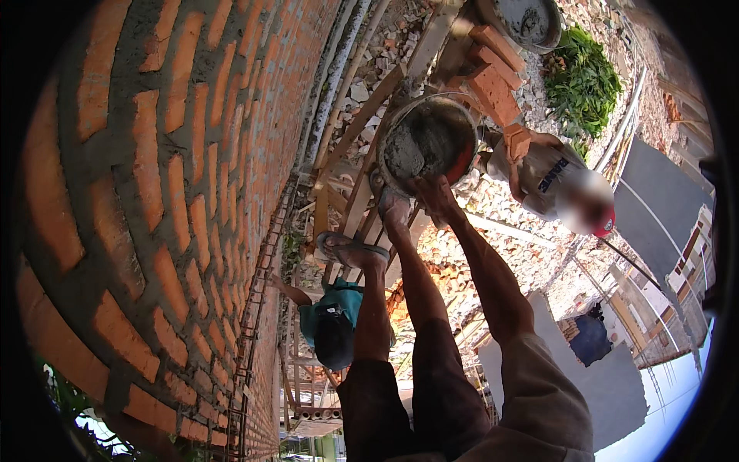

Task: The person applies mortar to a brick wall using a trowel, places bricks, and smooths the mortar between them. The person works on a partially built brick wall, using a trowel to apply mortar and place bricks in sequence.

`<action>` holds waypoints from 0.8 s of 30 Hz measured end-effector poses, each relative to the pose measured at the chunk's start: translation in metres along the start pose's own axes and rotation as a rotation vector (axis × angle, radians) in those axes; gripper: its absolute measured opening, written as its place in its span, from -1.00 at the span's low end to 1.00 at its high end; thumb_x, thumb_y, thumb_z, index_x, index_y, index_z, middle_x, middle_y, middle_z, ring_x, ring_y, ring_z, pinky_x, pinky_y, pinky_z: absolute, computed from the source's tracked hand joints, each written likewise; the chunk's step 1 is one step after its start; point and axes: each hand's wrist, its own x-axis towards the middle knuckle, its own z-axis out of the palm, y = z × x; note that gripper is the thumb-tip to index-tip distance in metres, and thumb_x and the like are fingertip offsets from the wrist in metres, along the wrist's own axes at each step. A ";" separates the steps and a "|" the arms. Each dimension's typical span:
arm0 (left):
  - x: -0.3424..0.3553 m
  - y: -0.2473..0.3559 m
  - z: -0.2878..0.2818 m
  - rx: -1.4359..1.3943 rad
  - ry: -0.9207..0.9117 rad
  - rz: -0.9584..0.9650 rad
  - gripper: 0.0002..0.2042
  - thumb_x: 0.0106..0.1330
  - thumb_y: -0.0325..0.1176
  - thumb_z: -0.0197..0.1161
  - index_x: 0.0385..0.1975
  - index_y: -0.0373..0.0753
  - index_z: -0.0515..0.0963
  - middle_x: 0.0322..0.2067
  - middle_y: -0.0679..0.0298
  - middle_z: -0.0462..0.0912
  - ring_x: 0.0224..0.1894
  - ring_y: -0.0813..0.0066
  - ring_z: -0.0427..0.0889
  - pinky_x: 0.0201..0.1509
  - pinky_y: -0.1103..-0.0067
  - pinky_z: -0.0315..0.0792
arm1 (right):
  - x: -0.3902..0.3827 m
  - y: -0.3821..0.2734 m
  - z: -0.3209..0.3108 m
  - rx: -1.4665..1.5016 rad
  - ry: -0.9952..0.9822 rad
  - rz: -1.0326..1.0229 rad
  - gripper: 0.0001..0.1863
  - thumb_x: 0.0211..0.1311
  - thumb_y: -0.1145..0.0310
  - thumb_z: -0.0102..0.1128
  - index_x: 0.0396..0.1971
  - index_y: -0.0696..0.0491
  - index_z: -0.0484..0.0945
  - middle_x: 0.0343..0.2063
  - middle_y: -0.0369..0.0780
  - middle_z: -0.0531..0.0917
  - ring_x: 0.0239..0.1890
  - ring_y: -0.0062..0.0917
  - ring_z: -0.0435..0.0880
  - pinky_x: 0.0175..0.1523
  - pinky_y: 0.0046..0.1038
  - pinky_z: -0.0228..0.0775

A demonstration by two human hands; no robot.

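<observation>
— See the bucket [463,162] of mortar [405,151]?
— Yes, just beside one foot [395,211], with the right hand [436,197] at its rim.
— Clamped by the fingers?
— Can't tell. Could tip and spill if pulled by one edge only.

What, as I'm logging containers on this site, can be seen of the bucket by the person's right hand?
The bucket is round and dark, its wide mouth facing the camera. Wet-looking grey mortar is heaped inside toward the left, and a reddish patch shows on the right of the inner wall. A thin curved line near the far rim may be its handle. The right hand is at the near rim; its exact grip is unclear. The material cannot be told.
</observation>
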 end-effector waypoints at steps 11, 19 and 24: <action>-0.009 0.043 0.005 -0.158 0.008 0.077 -0.45 0.51 -0.09 -0.43 0.03 -0.47 0.37 -0.04 -0.08 0.46 -0.01 0.05 0.48 0.03 0.30 0.38 | -0.140 -0.049 0.031 0.133 0.169 -0.063 -0.58 0.35 0.09 -0.03 -0.56 0.12 0.39 -0.74 -0.31 0.41 -0.72 -0.69 0.36 -0.65 -0.57 0.19; -0.016 0.075 0.005 -0.256 0.027 0.028 -0.54 0.43 -0.17 -0.09 0.12 -0.46 0.27 0.06 -0.18 0.31 0.06 -0.08 0.40 0.10 0.15 0.34 | -0.261 -0.161 0.097 -0.110 0.178 -0.516 -0.69 0.19 0.33 0.15 -0.16 0.22 0.43 -0.32 -0.04 0.51 -0.46 -0.33 0.50 -0.50 -0.29 0.26; -0.027 0.079 -0.013 -0.194 0.136 0.128 -0.54 0.41 -0.20 -0.05 0.13 -0.46 0.25 0.10 -0.17 0.28 0.14 -0.12 0.31 0.19 0.11 0.28 | -0.293 -0.267 0.144 0.156 -0.101 -0.474 -0.69 0.32 0.23 0.00 -0.12 0.16 0.39 -0.32 -0.13 0.53 -0.40 -0.47 0.52 -0.40 -0.41 0.36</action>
